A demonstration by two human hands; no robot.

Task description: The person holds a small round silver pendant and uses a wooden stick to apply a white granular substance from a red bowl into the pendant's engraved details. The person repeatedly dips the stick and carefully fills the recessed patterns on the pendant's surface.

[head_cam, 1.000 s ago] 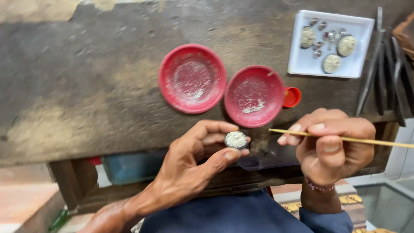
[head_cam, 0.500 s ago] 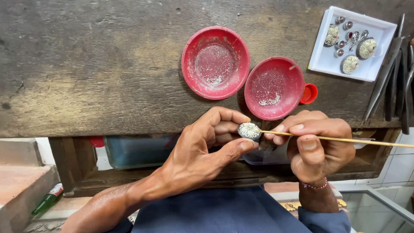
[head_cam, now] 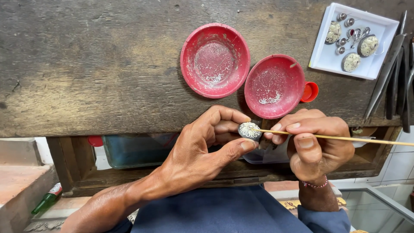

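Note:
My left hand [head_cam: 202,151] pinches a small round ornamental piece [head_cam: 249,130], pale with fine patterned filigree on a dark base, between thumb and fingers just below the bench edge. My right hand [head_cam: 317,144] grips a thin wooden stick [head_cam: 345,138] that runs off to the right; its tip touches the face of the round piece. Both hands meet in front of the worn wooden workbench [head_cam: 95,64].
Two red shallow dishes [head_cam: 214,60] [head_cam: 274,85] with pale dust sit on the bench, a small red cap [head_cam: 310,92] beside the right one. A white tray [head_cam: 327,56] holds several similar ornaments. Dark metal tools [head_cam: 388,73] lie at the right edge. A green bottle [head_cam: 48,198] lies lower left.
The view has shifted, and my two hands have come together: the stick tip, apart from the round piece a second ago, now rests on its face.

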